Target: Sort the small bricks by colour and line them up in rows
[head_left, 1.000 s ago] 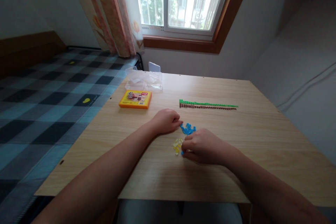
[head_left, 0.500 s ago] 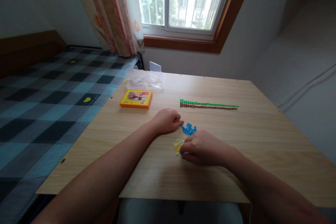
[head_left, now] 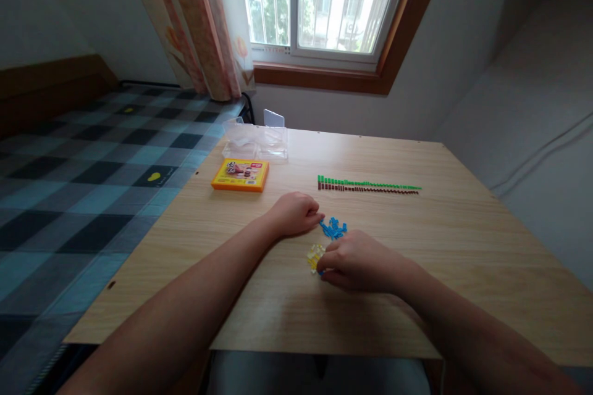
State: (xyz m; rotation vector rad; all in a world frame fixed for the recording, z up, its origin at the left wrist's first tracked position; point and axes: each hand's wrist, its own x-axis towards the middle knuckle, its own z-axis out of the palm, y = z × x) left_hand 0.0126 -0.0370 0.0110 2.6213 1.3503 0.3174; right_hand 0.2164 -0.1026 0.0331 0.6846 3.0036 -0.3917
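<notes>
My left hand [head_left: 296, 213] rests on the table, fingers curled closed, its fingertips at the left edge of a pile of small blue toy bricks [head_left: 333, 229]. Whether it pinches anything is hidden. Over the right side of a small pile of yellow and whitish bricks [head_left: 315, 255], my right hand [head_left: 354, 261] is closed in a pinch. A bit of a small blue brick [head_left: 322, 273] shows at its fingertips. The right hand covers part of the yellow pile.
Beyond the hands, a green row [head_left: 361, 183] and a brown row [head_left: 361, 189] of small bricks run side by side. A yellow-orange box [head_left: 241, 175] and a clear plastic case [head_left: 254, 143] stand at the back left of the wooden table [head_left: 463, 247]. A bed [head_left: 92, 160] adjoins its left side.
</notes>
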